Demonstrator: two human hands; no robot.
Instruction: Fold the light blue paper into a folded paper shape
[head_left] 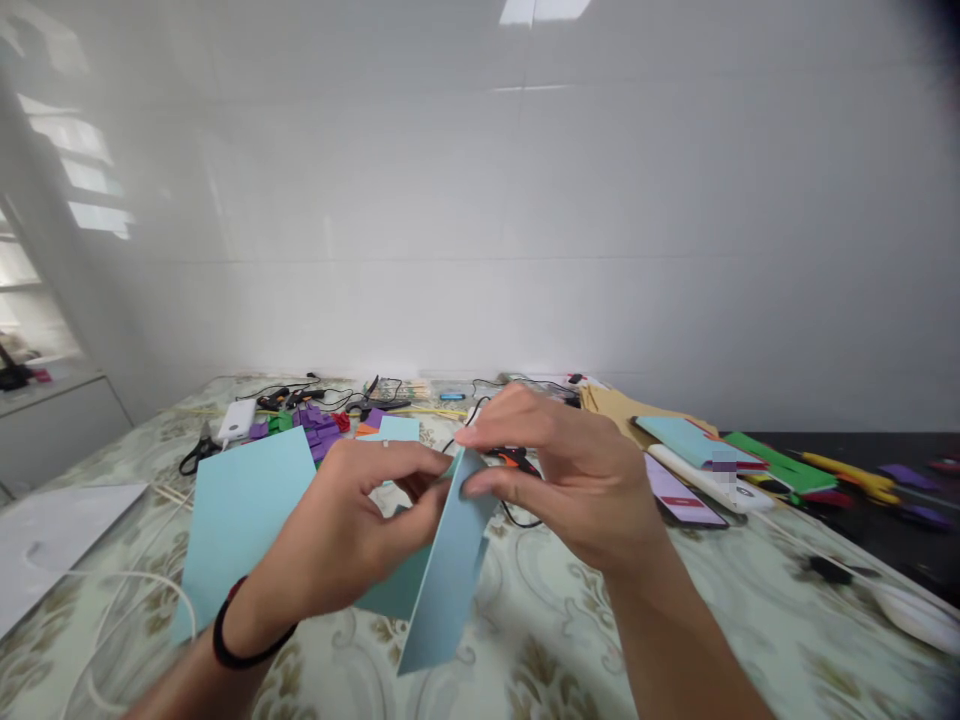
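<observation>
A light blue sheet of folded paper [448, 585] is held up, tilted, above the patterned tablecloth. My left hand [367, 510] pinches its far left edge between thumb and fingers, and a dark band circles that wrist. From the other side, my right hand [562, 465] grips the same upper end, thumb on the near face and forefinger at the top edge. Behind the left fingers shows a darker blue-green paper part [397, 590]; whether it joins the held sheet I cannot tell. A larger light blue sheet [244, 500] lies flat, left of my left hand.
Scissors [199, 450], a white power bank [238, 420] and purple paper pieces [319, 430] lie at the back left. To the right are a phone [686, 490], a white device [705, 478], and a green paper stack [780, 465]. A white cable [112, 573] loops at the left.
</observation>
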